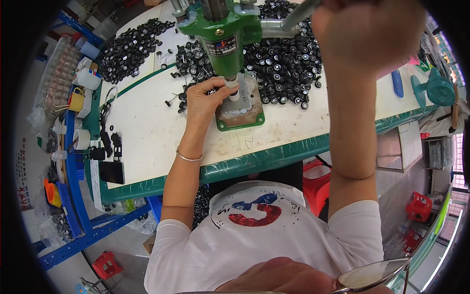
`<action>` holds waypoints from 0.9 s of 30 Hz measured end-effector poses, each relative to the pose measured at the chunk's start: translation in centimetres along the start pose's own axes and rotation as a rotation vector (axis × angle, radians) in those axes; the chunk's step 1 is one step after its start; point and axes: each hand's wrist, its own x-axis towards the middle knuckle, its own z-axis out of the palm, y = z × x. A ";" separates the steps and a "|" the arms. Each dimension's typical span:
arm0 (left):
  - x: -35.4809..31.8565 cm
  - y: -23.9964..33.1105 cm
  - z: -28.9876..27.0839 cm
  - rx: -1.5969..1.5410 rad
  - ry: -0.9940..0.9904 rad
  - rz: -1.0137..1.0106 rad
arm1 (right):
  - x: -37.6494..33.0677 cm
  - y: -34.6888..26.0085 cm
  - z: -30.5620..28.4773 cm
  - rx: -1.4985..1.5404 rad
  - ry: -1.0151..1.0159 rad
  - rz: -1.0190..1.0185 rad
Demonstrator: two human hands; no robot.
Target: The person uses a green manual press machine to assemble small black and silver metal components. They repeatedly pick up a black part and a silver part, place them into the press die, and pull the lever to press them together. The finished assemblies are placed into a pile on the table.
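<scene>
My left hand [205, 100] is at the green hand press [226, 61], its thumb and fingers closed around the bottom of the ram. Whatever they pinch there is mostly hidden. Below them, a pale metal block [243, 99] sits on the press's base plate [240, 120], with a white round piece [234, 96] standing under the ram. My right hand [372, 32], raised high and somewhat blurred, is closed on the end of the press's metal lever [299, 14].
Small black toy wheels with silver hubs lie in a big heap [284, 73] right of the press and another pile [128, 51] at the left. A phone [112, 172] rests at the table's left corner. Rightward are a blue tool [397, 83] and a green fan [438, 89].
</scene>
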 end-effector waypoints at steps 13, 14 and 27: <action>0.0 0.6 -0.1 0.171 -0.060 0.093 | 1.1 -0.2 1.9 0.931 0.463 0.495; -0.3 0.3 -0.3 0.136 -0.023 0.070 | 1.4 1.2 2.0 0.408 0.367 0.426; -3.3 -0.9 -12.4 -0.311 0.192 -0.179 | 0.0 9.4 -5.2 -0.032 0.281 0.762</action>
